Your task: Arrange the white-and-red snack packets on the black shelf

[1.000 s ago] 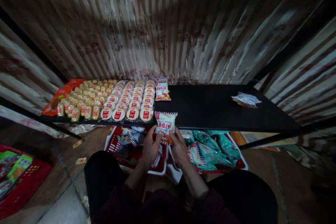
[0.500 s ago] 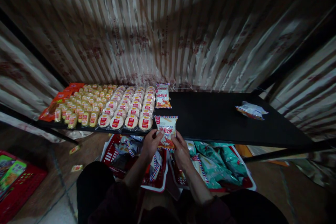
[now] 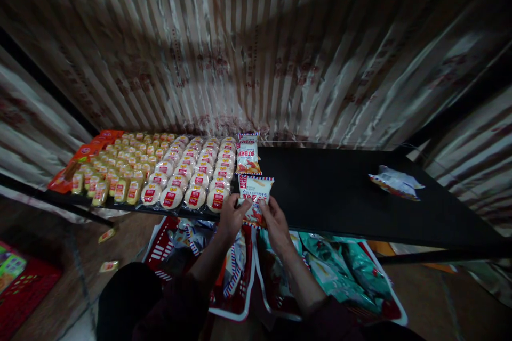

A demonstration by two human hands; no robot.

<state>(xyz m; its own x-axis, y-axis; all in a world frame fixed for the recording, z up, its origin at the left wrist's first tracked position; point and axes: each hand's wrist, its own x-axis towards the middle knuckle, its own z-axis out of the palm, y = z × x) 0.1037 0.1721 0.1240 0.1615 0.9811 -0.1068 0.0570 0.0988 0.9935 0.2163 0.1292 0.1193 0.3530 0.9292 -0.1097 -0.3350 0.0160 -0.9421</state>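
Note:
Between my two hands is a white snack bag (image 3: 255,188) with a striped edge and red print, at the front edge of the black shelf (image 3: 316,192). My left hand (image 3: 232,217) grips its left side, thumb on the front. On its right side, my right hand (image 3: 276,222) pinches it the same way. Just behind lies a matching snack bag (image 3: 248,153), its lower end close to the held one; whether they touch I cannot tell. Left of both bags stand rows of round wrapped crackers (image 3: 195,197).
Small yellow wrapped cakes (image 3: 121,190) and orange packets (image 3: 86,152) fill the shelf's left end. A crumpled snack bag (image 3: 396,182) lies at right. Below are red baskets (image 3: 248,298) with snack bags and green bags (image 3: 344,272). Another red basket (image 3: 30,290) stands at lower left.
The held bag has come nearer the bag behind it, over the shelf's front part. Both hands keep their grip. The camera view has shifted slightly.

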